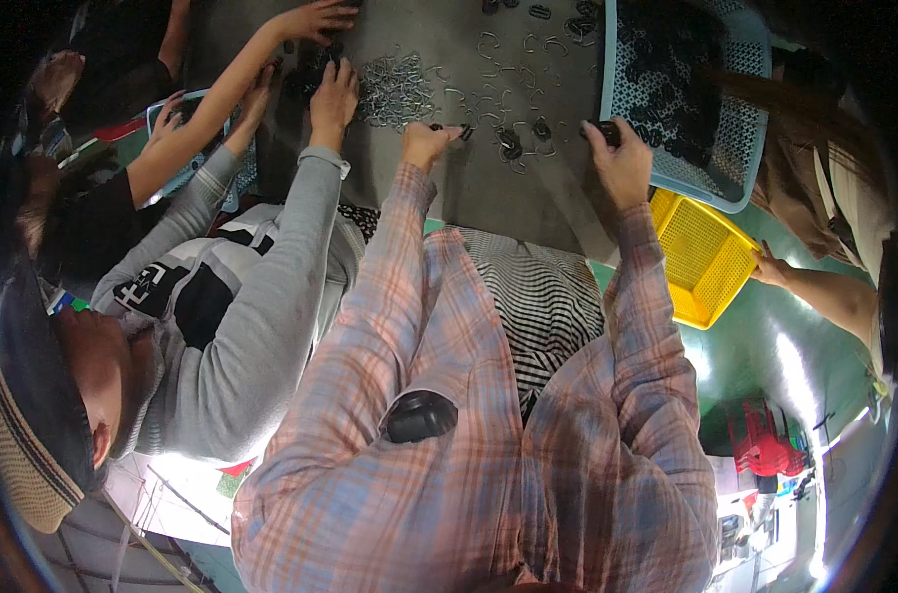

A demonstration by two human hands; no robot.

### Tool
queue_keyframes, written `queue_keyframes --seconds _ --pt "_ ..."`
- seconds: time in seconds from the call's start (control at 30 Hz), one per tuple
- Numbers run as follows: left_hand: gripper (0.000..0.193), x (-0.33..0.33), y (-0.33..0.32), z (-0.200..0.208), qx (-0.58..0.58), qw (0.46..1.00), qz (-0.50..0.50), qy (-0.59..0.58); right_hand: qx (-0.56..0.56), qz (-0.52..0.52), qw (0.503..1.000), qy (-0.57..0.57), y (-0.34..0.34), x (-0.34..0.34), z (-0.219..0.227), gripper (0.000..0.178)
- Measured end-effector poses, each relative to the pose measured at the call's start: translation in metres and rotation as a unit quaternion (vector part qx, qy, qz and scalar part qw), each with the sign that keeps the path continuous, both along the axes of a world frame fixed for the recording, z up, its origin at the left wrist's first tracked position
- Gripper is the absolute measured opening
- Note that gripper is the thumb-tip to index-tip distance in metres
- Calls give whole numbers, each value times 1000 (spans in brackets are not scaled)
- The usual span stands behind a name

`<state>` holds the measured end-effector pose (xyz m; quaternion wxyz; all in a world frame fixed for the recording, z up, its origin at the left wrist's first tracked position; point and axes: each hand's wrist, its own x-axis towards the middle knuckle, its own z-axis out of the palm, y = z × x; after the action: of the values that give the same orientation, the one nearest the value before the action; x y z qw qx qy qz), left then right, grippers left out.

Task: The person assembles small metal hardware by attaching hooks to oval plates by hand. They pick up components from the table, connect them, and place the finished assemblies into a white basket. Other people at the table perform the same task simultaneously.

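Observation:
My left hand [426,146] is closed on a small black part [464,130] at its fingertips, above the grey table [469,198]. To its right, my right hand [624,165] pinches a dark black piece [603,130] beside the blue basket; its exact shape is hard to make out. Between my hands lie curved metal wire hooks [493,96] and a small cluster of black parts [510,146]. A heap of small shiny metal pieces [398,91] sits just beyond my left hand.
The blue basket [688,191] at the far right holds many black parts. A person's hand [765,265] grips a yellow basket [711,262] below it. At my left, a co-worker in a grey sleeve [301,222] reaches over the table, close to another person's bare arm [217,104].

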<state>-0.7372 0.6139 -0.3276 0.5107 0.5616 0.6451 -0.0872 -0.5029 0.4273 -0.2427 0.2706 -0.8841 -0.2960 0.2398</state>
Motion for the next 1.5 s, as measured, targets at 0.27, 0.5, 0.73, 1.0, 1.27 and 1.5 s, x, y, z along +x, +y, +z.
queue_keyframes --seconds 0.27,0.5,0.73,1.0,1.27,1.5 --pt "39 161 -86 111 -117 922 -29 -368 -41 -71 983 -164 -36 80 -3 45" --pt "23 102 -69 47 237 927 -10 -291 91 -25 980 -174 -35 36 45 32" --pt "24 54 -97 -14 322 930 -128 -121 -81 60 994 -39 21 -72 -85 33" --pt "29 50 -47 16 125 983 -19 -133 -53 62 988 130 35 -45 -108 36" --pt "22 -21 -39 -26 101 980 72 -159 -99 151 981 64 37 -74 -75 38" --pt "27 -46 -94 26 -94 940 174 -278 -192 327 922 -80 68 -92 -91 29"
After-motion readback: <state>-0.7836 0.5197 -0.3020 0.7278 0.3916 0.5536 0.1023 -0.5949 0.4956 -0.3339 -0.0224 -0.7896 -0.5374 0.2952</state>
